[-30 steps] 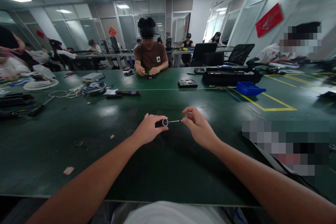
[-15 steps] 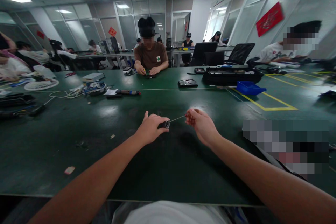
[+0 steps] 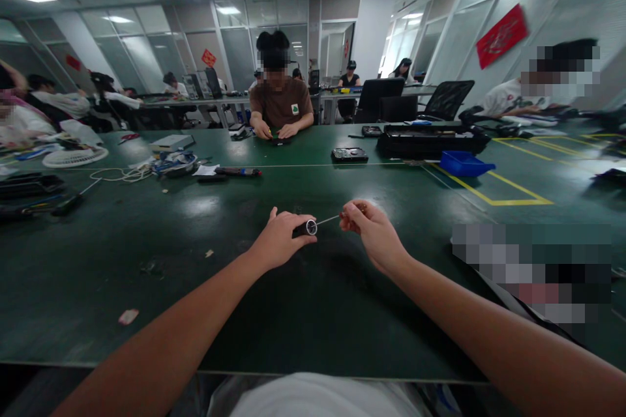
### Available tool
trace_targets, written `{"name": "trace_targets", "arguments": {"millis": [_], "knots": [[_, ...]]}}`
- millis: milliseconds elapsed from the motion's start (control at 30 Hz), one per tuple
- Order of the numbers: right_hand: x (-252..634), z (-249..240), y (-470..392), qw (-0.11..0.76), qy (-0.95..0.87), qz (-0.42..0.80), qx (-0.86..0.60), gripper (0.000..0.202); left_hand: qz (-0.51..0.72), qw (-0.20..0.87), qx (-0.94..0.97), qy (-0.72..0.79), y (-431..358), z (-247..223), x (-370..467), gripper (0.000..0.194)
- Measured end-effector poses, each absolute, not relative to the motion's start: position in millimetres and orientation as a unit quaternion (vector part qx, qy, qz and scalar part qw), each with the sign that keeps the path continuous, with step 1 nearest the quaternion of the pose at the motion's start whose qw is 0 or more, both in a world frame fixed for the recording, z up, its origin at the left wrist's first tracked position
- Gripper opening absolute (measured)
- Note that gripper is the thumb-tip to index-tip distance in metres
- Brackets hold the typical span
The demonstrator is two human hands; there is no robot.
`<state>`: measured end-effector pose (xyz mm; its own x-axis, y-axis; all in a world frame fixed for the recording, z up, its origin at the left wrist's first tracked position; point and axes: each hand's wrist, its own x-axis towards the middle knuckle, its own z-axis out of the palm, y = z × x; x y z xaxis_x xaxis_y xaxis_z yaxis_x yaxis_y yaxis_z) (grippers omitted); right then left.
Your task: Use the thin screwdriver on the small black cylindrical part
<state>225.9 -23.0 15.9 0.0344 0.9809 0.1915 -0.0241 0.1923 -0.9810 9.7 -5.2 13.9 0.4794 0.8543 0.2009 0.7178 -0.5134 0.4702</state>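
Observation:
My left hand is wrapped round a short black cylinder, whose silvery ringed end faces right. A thin metal rod runs from that end up to the fingers of my right hand. Those fingers are closed on the rod's right end, where any handle is mostly hidden. Both hands are held above the green table, a small gap apart.
Beyond my hands lie a pen-like tool, a black device, a blue tray and a long black case. Cables lie at left. Opposite sits a person in brown.
My right hand has moved slightly left, towards the cylinder, and less of the rod shows between the hands. The cylinder's open end has turned a little more towards the camera.

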Motion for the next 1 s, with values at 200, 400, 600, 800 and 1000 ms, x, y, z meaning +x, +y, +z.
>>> {"name": "trace_targets", "arguments": {"millis": [200, 400, 600, 800, 1000], "knots": [[231, 29, -30, 0.472, -0.63, 0.292, -0.543, 0.035, 0.219, 0.16, 0.841, 0.468, -5, 12, 8, 0.039], [230, 27, -33, 0.47, -0.673, 0.29, -0.492, 0.016, 0.242, 0.167, 0.837, 0.461, -4, 13, 6, 0.035], [232, 28, -36, 0.433, -0.689, 0.268, -0.516, 0.034, 0.242, 0.174, 0.839, 0.455, -4, 12, 6, 0.038], [233, 27, -37, 0.436, -0.707, 0.244, -0.501, 0.029, 0.242, 0.176, 0.835, 0.461, -4, 13, 6, 0.038], [233, 30, -36, 0.418, -0.708, 0.246, -0.513, 0.036, 0.247, 0.179, 0.834, 0.46, -5, 13, 6, 0.038]]}}
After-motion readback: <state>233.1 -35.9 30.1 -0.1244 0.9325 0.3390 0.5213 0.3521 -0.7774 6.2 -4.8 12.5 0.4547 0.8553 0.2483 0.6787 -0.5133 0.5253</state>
